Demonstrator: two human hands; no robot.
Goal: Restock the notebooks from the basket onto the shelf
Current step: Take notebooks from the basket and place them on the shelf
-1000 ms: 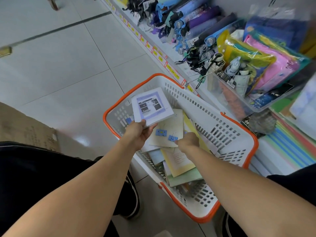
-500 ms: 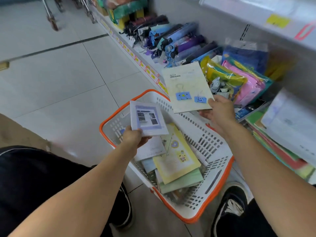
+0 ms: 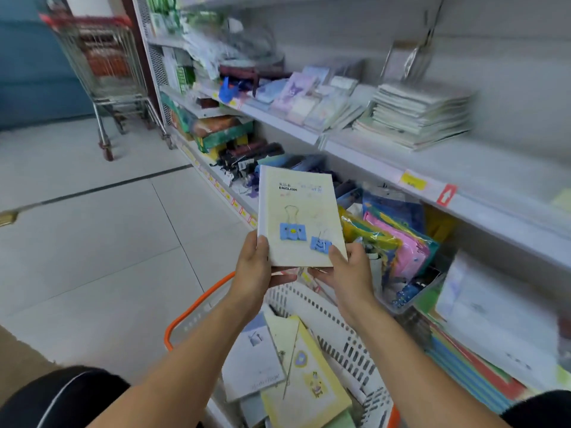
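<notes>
Both hands hold a cream notebook marked ENGLISH, with blue binder clips drawn on its cover. My left hand grips its lower left corner and my right hand its lower right corner. The smaller purple notebook seen earlier is hidden, possibly under the cream one. The book is upright in front of me, above the white basket with an orange rim. Several notebooks lie in the basket. On the shelf at the upper right sits a stack of notebooks.
Small pastel notebooks lie further left on the same shelf. Below it a clear bin holds coloured plastic pouches, beside folded umbrellas. A metal shopping trolley stands at the aisle's far end. Grey floor tiles stretch to the left.
My view has lifted from the basket to the shelves. My right hand raised the cream notebook out of the basket, and my left hand has come over to grip it too.
</notes>
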